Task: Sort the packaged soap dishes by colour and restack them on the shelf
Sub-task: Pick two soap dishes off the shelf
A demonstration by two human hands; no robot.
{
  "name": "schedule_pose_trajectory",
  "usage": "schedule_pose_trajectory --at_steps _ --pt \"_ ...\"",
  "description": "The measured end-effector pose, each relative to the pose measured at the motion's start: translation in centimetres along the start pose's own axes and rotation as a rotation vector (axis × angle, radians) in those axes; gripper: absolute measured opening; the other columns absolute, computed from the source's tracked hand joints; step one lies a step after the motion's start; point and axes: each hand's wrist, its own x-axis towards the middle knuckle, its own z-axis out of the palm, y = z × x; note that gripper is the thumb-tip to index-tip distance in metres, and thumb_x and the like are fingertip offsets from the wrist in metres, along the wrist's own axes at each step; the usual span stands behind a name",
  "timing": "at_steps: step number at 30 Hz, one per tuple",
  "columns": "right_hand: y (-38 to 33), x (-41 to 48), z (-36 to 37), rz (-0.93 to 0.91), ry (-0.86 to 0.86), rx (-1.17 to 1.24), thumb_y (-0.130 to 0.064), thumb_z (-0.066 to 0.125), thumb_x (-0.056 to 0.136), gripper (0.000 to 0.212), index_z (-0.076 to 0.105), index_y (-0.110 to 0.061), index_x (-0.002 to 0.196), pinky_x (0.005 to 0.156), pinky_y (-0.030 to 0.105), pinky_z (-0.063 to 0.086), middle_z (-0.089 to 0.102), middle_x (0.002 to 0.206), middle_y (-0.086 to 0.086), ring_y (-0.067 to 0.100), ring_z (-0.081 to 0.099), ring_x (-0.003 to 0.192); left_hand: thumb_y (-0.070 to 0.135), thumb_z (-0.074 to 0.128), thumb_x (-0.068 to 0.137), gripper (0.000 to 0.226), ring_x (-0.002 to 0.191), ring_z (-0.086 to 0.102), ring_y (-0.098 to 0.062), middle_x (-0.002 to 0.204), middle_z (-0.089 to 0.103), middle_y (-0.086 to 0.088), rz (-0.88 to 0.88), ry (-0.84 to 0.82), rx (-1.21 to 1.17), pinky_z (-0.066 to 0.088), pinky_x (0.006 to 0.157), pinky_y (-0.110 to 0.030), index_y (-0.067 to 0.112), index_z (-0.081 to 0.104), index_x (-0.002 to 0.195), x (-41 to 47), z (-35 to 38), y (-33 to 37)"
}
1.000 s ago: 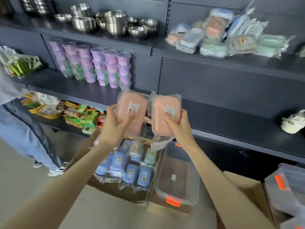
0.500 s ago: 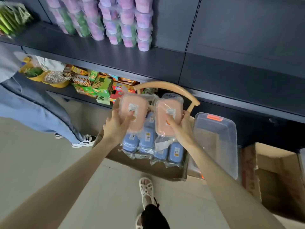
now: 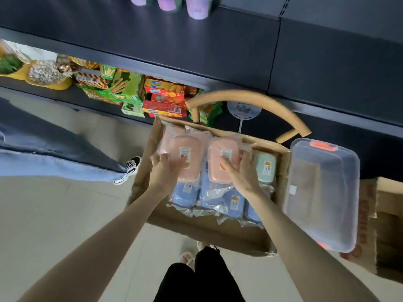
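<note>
Two pink packaged soap dishes lie side by side at the far end of an open cardboard box [image 3: 207,232]. My left hand [image 3: 165,171] holds the left pink dish [image 3: 189,153], thumb on top. The right pink dish [image 3: 220,151] is held the same way by my right hand [image 3: 239,173]. Both dishes sit low over several blue packaged dishes [image 3: 185,192] that fill the near part of the box. One pale green dish [image 3: 266,166] lies at the box's right side. The upper shelf with the mixed soap dishes is out of view.
A clear plastic bin [image 3: 320,192] with orange clips stands right of the box. A curved wooden chair back [image 3: 250,99] rises behind it. Dark shelves [image 3: 196,46] run across the top, snack boxes [image 3: 163,99] below them. Another person's jeans leg [image 3: 54,153] is at left. A second carton [image 3: 388,225] sits far right.
My view tilted down from the shelves to the box. Both hands lowered the two pink dishes from shelf height down into the far end of the box.
</note>
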Motion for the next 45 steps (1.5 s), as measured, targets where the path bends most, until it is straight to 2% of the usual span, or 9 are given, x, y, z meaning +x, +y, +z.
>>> schedule_pose_trajectory --at_steps 6,14,18,22,26,31,39,42,45 --pt "1.8 3.7 3.1 0.066 0.058 -0.064 -0.060 0.060 0.084 0.072 0.045 -0.006 0.128 0.082 0.029 0.034 0.045 0.126 0.010 0.019 0.044 0.108 0.048 0.054 0.091 0.056 0.113 0.047 -0.031 0.123 0.047 -0.015 -0.031 -0.075 0.026 0.043 0.092 -0.042 0.003 0.048 0.124 5.6 2.0 -1.4" --pt "5.9 6.4 2.5 0.234 0.193 -0.064 -0.054 0.059 0.087 0.067 0.045 -0.004 0.129 0.097 0.043 0.040 0.046 0.124 0.014 0.029 0.044 0.116 0.047 0.057 0.090 0.057 0.111 0.051 -0.031 0.117 0.055 -0.015 0.140 -0.215 -0.009 0.043 0.086 -0.039 0.004 0.043 0.125 10.9 7.2 -0.7" --pt "7.5 7.3 1.9 0.254 0.249 0.027 -0.053 0.062 0.086 0.068 0.043 -0.006 0.132 0.094 0.052 0.045 0.047 0.124 0.011 0.032 0.053 0.113 0.053 0.055 0.089 0.056 0.108 0.050 -0.029 0.111 0.056 -0.011 0.200 -0.231 0.027 0.041 0.079 -0.037 0.007 0.043 0.120 12.3 10.1 0.3" --pt "8.5 8.7 1.9 0.260 0.283 0.067 -0.053 0.064 0.085 0.070 0.039 -0.008 0.132 0.090 0.049 0.049 0.057 0.123 0.008 0.030 0.060 0.108 0.047 0.056 0.091 0.051 0.100 0.057 -0.035 0.102 0.059 -0.014 0.229 -0.234 0.039 0.044 0.076 -0.038 0.005 0.041 0.116 13.5 11.9 1.0" --pt "9.7 10.3 1.8 0.259 0.270 0.074 -0.053 0.065 0.084 0.068 0.037 -0.011 0.130 0.091 0.047 0.048 0.058 0.125 0.006 0.029 0.061 0.109 0.044 0.055 0.092 0.055 0.103 0.055 -0.035 0.115 0.054 -0.018 0.265 -0.225 0.101 0.044 0.086 -0.042 0.001 0.042 0.123 14.3 13.5 1.6" --pt "11.3 10.8 2.4 0.245 0.214 0.086 -0.052 0.064 0.085 0.064 0.039 -0.014 0.131 0.094 0.049 0.045 0.057 0.128 0.006 0.027 0.058 0.112 0.037 0.056 0.093 0.051 0.103 0.053 -0.032 0.121 0.048 -0.019 0.276 -0.197 0.193 0.033 0.074 -0.025 -0.001 0.044 0.125 14.8 15.0 1.0" --pt "12.6 11.0 1.7 0.207 0.283 0.118 -0.050 0.066 0.085 0.061 0.045 -0.015 0.131 0.089 0.045 0.049 0.058 0.123 0.004 0.024 0.058 0.111 0.039 0.055 0.094 0.058 0.093 0.060 -0.035 0.110 0.057 -0.018 0.354 -0.153 0.329 0.043 0.064 -0.036 0.009 0.034 0.139 14.8 15.9 0.4" --pt "13.7 10.8 0.4 0.208 0.348 0.091 -0.046 0.067 0.085 0.060 0.049 -0.013 0.131 0.080 0.036 0.048 0.056 0.123 0.008 0.025 0.060 0.104 0.041 0.053 0.095 0.059 0.112 0.049 -0.036 0.123 0.052 -0.016 0.360 -0.103 0.435 0.046 0.082 -0.043 0.011 0.034 0.142 14.5 16.5 0.6" --pt "15.1 10.6 -1.2 0.224 0.404 0.069 -0.045 0.069 0.084 0.059 0.050 -0.014 0.130 0.086 0.045 0.051 0.053 0.125 0.011 0.029 0.058 0.105 0.031 0.058 0.093 0.056 0.113 0.048 -0.039 0.126 0.043 -0.019 0.324 -0.124 0.329 0.044 0.089 -0.045 0.007 0.037 0.139 14.4 17.0 0.9"
